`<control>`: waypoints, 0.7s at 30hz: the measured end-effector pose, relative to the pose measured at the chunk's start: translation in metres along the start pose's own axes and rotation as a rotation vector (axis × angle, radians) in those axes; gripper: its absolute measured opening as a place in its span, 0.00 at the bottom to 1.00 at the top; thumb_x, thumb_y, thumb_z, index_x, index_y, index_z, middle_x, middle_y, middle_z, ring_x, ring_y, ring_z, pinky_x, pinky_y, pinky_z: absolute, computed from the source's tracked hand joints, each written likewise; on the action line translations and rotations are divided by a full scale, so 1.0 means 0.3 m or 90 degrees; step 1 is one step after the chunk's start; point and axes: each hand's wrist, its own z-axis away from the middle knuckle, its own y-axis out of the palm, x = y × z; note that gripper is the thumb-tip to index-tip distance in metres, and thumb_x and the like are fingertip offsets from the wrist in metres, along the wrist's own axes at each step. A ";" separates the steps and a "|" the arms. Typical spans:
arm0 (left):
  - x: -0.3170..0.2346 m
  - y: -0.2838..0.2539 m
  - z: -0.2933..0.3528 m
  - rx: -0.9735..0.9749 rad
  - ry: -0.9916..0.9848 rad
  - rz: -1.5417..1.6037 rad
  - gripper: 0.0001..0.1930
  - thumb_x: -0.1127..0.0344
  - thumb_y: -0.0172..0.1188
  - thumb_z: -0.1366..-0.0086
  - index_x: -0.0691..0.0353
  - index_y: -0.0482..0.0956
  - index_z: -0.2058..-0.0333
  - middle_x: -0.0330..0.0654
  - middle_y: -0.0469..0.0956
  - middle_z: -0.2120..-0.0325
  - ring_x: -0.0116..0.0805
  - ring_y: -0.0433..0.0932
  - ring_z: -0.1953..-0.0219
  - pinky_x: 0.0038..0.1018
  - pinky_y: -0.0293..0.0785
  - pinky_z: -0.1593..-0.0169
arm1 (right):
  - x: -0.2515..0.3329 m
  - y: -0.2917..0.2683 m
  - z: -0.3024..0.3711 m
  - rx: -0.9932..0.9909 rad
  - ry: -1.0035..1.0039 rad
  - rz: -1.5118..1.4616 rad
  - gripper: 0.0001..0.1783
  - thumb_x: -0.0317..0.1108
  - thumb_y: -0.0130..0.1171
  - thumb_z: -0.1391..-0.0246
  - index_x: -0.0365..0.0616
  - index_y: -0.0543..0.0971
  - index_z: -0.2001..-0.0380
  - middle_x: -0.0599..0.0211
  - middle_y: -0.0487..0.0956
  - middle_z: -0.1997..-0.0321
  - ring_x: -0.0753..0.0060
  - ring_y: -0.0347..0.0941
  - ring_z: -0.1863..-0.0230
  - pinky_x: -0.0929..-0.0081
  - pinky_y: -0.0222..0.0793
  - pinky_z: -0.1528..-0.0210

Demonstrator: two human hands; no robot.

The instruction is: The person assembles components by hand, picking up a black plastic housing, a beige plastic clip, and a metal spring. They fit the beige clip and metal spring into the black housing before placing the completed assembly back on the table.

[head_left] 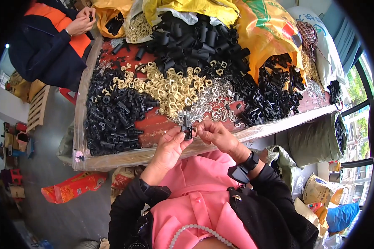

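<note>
Just above the table's near edge, my left hand (169, 147) pinches a small black plastic fitting (187, 132) upright between thumb and fingers. My right hand (220, 137) is close beside it, thumb and fingers pressed together at the fitting's right side; whatever they grip is too small to make out. Beyond my hands lie loose silvery metal clips (220, 99) and a heap of cream-coloured plastic rings (176, 89). A pile of black plastic fittings (118, 116) fills the table's left, and small black parts (270, 99) lie to the right.
The red table (153, 132) has a raised, wrapped wooden rim. Large black tubes (195, 41) spill from a yellow sack (195, 8) at the back; an orange sack (270, 33) lies beside it. A co-worker's hands (83, 24) are at the far left. A red bag (72, 186) lies on the floor.
</note>
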 end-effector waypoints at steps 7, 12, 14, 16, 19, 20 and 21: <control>-0.001 0.003 0.008 -0.017 -0.014 0.004 0.12 0.68 0.50 0.43 0.65 0.69 0.60 0.44 0.73 0.64 0.34 0.71 0.59 0.26 0.68 0.55 | -0.016 -0.008 0.005 -0.010 -0.006 -0.002 0.08 0.35 0.48 0.48 0.43 0.67 0.74 0.79 0.65 0.80 0.89 0.55 0.82 0.89 0.52 0.79; -0.002 -0.026 -0.018 -0.049 -0.088 0.034 0.11 0.70 0.50 0.43 0.64 0.69 0.61 0.42 0.73 0.64 0.34 0.72 0.60 0.26 0.69 0.57 | -0.005 -0.011 -0.018 -0.047 -0.090 -0.062 0.07 0.33 0.47 0.47 0.42 0.67 0.75 0.79 0.64 0.80 0.89 0.57 0.80 0.89 0.54 0.79; 0.001 -0.043 -0.031 -0.060 -0.117 0.049 0.10 0.71 0.50 0.43 0.63 0.69 0.61 0.42 0.73 0.64 0.34 0.72 0.61 0.26 0.70 0.58 | -0.011 -0.016 -0.038 -0.056 -0.122 -0.044 0.06 0.31 0.47 0.47 0.41 0.67 0.74 0.79 0.65 0.79 0.88 0.59 0.79 0.88 0.57 0.77; 0.006 -0.061 -0.042 -0.045 -0.118 0.043 0.12 0.69 0.50 0.43 0.64 0.68 0.59 0.44 0.72 0.63 0.35 0.71 0.59 0.28 0.68 0.55 | -0.028 -0.023 -0.050 -0.062 -0.131 -0.039 0.06 0.31 0.47 0.47 0.40 0.67 0.74 0.78 0.65 0.79 0.88 0.59 0.78 0.88 0.58 0.76; 0.021 -0.071 -0.056 -0.053 -0.099 0.043 0.13 0.68 0.50 0.43 0.64 0.68 0.59 0.45 0.72 0.63 0.37 0.71 0.58 0.28 0.67 0.54 | -0.070 -0.037 -0.064 -0.083 -0.124 0.035 0.05 0.30 0.47 0.48 0.39 0.67 0.74 0.77 0.66 0.79 0.88 0.62 0.77 0.87 0.60 0.74; 0.025 -0.068 -0.062 -0.064 -0.074 0.043 0.13 0.68 0.50 0.43 0.64 0.68 0.59 0.45 0.72 0.62 0.37 0.71 0.58 0.29 0.67 0.53 | -0.073 -0.039 -0.067 -0.085 -0.122 0.033 0.05 0.30 0.47 0.48 0.39 0.67 0.74 0.77 0.66 0.79 0.88 0.62 0.77 0.87 0.60 0.74; 0.027 -0.066 -0.067 -0.075 -0.048 0.043 0.13 0.68 0.50 0.43 0.64 0.68 0.59 0.45 0.72 0.62 0.37 0.71 0.57 0.29 0.67 0.53 | -0.075 -0.039 -0.069 -0.092 -0.113 0.043 0.05 0.30 0.47 0.48 0.39 0.67 0.74 0.76 0.67 0.78 0.88 0.62 0.76 0.87 0.61 0.74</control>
